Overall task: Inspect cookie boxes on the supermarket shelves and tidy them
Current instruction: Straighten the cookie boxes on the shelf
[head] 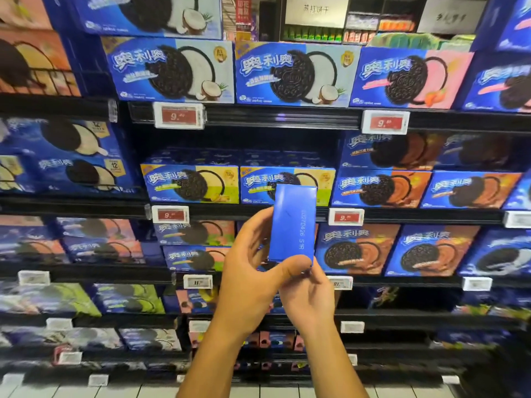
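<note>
Both forearms come up from bottom centre. Left hand [247, 271] raised, thumb across the lower end of a blue cookie box [292, 224], fingers curled round its left edge. Right hand [309, 294] sits under/behind the box, fingers wrapped behind the bottom end. Box held upright w/ narrow end panel facing cam, printed code running vertically, in front of the middle shelf [258, 212]. Shelves packed w/ blue cookie boxes, red/white price tags [178, 115] on black rails. Pale tiled floor [115, 391] below.
</note>
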`<state>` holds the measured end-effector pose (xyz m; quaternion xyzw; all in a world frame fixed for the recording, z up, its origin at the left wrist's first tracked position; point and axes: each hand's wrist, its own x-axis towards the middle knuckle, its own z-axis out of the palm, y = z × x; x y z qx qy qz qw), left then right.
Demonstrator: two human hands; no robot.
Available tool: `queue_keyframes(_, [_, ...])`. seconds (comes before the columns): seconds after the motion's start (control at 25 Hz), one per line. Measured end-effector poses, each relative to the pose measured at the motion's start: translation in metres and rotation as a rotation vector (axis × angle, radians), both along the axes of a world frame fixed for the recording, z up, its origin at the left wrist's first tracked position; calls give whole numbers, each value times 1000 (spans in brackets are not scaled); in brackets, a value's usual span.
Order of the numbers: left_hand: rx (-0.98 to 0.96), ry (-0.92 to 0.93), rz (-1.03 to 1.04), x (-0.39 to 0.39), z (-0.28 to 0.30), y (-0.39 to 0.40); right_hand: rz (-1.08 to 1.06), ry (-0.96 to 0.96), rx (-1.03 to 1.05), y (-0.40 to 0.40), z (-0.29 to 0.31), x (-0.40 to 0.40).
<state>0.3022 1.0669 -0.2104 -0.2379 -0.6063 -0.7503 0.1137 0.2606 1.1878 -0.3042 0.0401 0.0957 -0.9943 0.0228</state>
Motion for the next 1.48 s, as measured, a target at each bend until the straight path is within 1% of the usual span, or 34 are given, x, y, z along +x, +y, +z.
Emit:
queue_keyframes(0.2, [-46, 37, 11, -5, 0, -7, 3, 4, 7, 0, 1, -3])
queue_keyframes(0.36, [-44, 62, 20, -13, 0, -12, -15, -37, 35, 6, 6, -7])
queue_keyframes(0.48, [33, 13, 31, -21, -1, -14, -79, -63, 86, 12, 9, -9])
queue_keyframes(0.68, [105, -70, 66, -41, -5, -21, -152, -24, 100, 34, 18, -9])
queue_keyframes(0.88, [168, -143, 48, -50, -9, -24, -176, 17, 65, 49, 29, -3])
queue_keyframes(1.04, [199, -159, 30, -54, -11, -26, -184, 21, 103, 52, 38, 4])
queue_keyframes(1.16, [170, -176, 43, -57, -14, -30, -204, 59, 170, 57, 49, 11])
queue_keyframes(1.24, [138, -195, 50, -59, -16, -33, -201, 77, 264, 61, 58, 16])
queue_keyframes(1.36, [149, -280, 47, -60, -20, -38, -178, 81, 388, 63, 69, 22])
queue_keyframes(1.48, [172, -367, 23, -61, -26, -41, -159, 72, 434, 63, 75, 28])
